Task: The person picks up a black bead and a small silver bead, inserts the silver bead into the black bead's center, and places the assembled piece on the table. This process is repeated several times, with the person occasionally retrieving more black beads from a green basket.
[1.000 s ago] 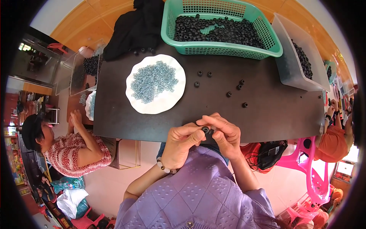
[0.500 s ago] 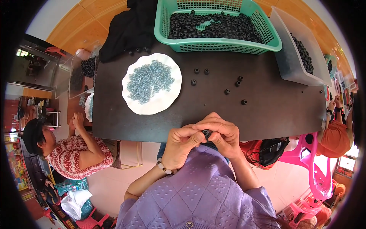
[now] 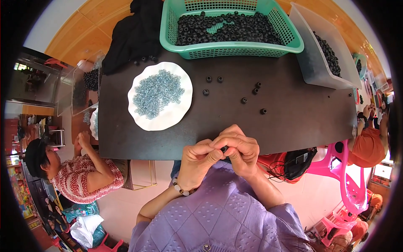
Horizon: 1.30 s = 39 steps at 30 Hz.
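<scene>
While a white plate (image 3: 160,97) of grey-blue rings sits toward the table's (image 3: 294,122) left side, the left hand (image 3: 199,161) and right hand (image 3: 239,152) meet at its near edge, fingertips pinched together on a small black ring (image 3: 224,148). Loose black rings (image 3: 242,100) lie mid-table; a green basket (image 3: 235,48) stands at the far edge.
</scene>
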Available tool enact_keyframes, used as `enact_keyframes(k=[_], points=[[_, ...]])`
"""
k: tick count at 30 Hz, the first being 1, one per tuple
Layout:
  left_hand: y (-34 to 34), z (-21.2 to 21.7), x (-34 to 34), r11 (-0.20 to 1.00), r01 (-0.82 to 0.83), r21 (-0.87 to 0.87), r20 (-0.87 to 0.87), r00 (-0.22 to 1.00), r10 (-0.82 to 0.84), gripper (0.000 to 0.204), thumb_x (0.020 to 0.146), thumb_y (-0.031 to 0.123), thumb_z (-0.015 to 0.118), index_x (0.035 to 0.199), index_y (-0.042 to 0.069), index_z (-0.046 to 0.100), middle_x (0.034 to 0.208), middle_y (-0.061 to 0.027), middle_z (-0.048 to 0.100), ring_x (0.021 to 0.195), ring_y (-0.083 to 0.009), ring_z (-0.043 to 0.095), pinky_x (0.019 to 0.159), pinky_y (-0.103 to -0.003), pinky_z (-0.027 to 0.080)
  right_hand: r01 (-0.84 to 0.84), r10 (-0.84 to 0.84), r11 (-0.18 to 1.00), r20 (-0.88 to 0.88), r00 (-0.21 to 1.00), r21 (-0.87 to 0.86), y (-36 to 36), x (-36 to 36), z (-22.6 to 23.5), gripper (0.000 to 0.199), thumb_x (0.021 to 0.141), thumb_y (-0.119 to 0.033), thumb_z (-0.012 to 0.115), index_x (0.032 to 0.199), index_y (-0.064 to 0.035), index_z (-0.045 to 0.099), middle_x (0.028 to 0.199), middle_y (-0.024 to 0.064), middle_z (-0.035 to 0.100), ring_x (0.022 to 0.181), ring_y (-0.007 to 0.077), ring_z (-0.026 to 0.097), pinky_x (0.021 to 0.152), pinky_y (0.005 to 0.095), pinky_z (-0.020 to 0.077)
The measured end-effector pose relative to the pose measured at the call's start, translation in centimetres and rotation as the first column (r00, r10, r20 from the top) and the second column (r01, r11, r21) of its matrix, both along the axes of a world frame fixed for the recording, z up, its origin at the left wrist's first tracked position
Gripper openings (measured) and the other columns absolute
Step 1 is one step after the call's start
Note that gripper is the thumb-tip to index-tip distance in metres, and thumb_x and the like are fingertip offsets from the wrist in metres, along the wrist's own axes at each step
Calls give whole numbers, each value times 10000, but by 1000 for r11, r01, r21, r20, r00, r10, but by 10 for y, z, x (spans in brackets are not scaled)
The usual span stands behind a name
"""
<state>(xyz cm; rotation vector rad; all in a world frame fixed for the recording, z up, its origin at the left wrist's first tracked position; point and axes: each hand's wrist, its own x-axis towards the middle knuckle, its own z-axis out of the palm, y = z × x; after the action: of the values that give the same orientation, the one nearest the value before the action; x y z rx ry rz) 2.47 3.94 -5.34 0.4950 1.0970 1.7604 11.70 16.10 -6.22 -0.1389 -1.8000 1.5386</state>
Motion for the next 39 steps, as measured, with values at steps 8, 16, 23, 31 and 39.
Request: enact_keyframes(k=[8,16,23,31,39], points=[[3,1,0,998,-53,-43,33,998,55,167,870,178,671,904,19,709,810,-14,627,697,-70,510,616,-212,412,-109,109,994,-19,994,-26,10,0,-7,369,896,-338,595,1046,-9,664,983,93,686,842,195,621,808,315,434],[5,3,1,997,-33,-75,150,988,44,216,869,226,672,930,22,704,837,-14,648,682,-68,482,622,-216,391,-114,119,985,36,992,-129,9,5,-4,514,808,-355,693,1165,7,616,1074,102,664,877,184,593,838,321,429],[8,4,1,999,-22,-41,145,989,27,213,883,176,659,1015,10,686,865,-5,621,689,-57,468,623,-213,378,-84,86,996,60,994,-31,16,9,-1,457,751,-238,759,1126,-6,638,1046,82,670,868,181,576,815,310,449],[8,-3,3,998,-34,-51,167,985,42,210,872,131,671,1045,13,678,811,8,590,678,-59,465,606,-211,372,-8,-3,993,88,996,122,19,13,4,384,757,-231,755,1049,3,667,1009,101,676,853,208,577,775,324,450],[7,-2,3,996,7,-84,224,974,12,236,895,175,644,1061,8,666,829,-2,600,678,-64,484,611,-200,384,23,-47,975,102,994,221,27,19,17,281,745,-75,743,1017,-38,687,996,87,682,841,227,594,760,327,461]])
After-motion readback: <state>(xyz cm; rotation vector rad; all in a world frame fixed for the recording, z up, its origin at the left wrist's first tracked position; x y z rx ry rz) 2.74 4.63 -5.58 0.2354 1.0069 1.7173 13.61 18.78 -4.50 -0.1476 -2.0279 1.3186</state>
